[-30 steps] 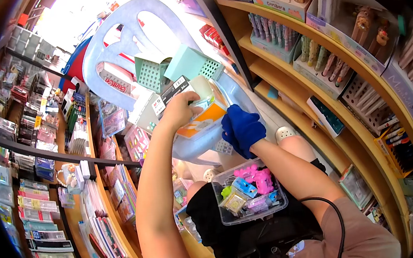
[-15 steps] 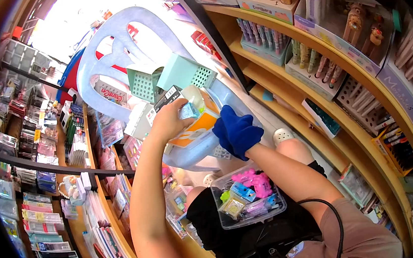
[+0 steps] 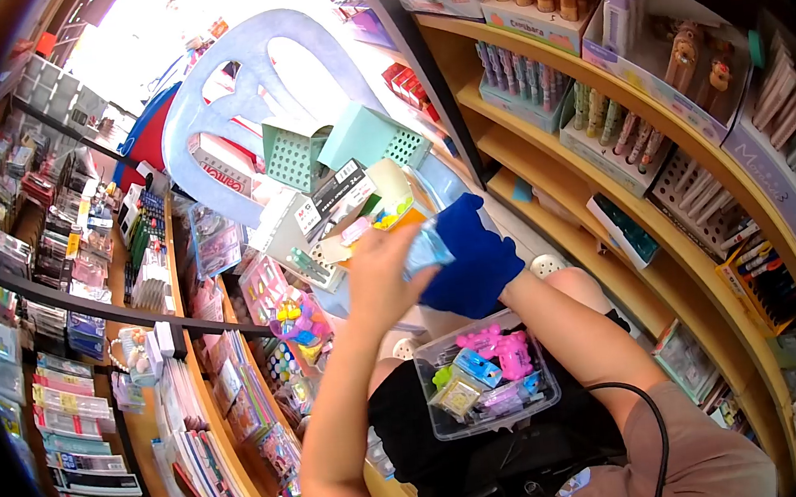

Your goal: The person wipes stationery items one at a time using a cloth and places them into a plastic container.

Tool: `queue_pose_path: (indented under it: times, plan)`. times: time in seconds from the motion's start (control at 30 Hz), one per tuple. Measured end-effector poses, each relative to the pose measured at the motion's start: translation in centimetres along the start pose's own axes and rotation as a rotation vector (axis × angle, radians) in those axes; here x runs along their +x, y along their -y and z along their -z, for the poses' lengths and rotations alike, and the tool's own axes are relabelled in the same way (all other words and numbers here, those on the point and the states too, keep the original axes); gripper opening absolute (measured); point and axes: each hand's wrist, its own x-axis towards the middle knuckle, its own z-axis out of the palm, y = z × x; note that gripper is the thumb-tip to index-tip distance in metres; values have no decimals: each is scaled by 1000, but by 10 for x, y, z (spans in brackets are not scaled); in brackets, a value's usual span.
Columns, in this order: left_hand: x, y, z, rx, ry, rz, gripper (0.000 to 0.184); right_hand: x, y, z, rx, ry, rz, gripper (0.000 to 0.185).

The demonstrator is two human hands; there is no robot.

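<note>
My left hand [image 3: 383, 274] is bare and pinches a small light-blue packet [image 3: 429, 248], seemingly glossy, between thumb and fingers. A dark blue cloth or glove [image 3: 469, 256] covers my right hand up to the wrist, hiding its fingers; it meets the packet's right side. Just beyond the hands, an orange-and-yellow box [image 3: 396, 187] holds small colourful pieces, on a pale blue plastic chair [image 3: 189, 144]. On my lap rests a clear plastic tub [image 3: 492, 424] with pink, blue, green and yellowish small items.
Also on the chair are mint-green boxes with holes [image 3: 350, 148], a black-and-white box [image 3: 340, 192] and a white box [image 3: 283, 226]. Curved wooden shelves [image 3: 590, 149] with pens rise at right. Racks of packaged stationery [image 3: 81, 442] line the left. A black cable [image 3: 662, 424] crosses my right arm.
My left hand has drawn the light-blue packet out from over the orange-and-yellow box, toward me and right. It now meets the blue-covered right hand, which has turned slightly.
</note>
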Motion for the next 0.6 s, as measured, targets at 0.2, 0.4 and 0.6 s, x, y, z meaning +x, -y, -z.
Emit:
queue_pose_path:
  times: [0.2, 0.4, 0.6]
  plan:
    - [-24, -6, -30, 25, 39, -9, 67, -5, -1, -12, 9, 70, 50, 45]
    - [-58, -20, -41, -267, -313, 341, 91, -2, -9, -26, -53, 125, -89, 47]
    - [-107, -25, -107, -1022, -378, 602, 63, -5, 7, -34, -398, 368, -420, 50]
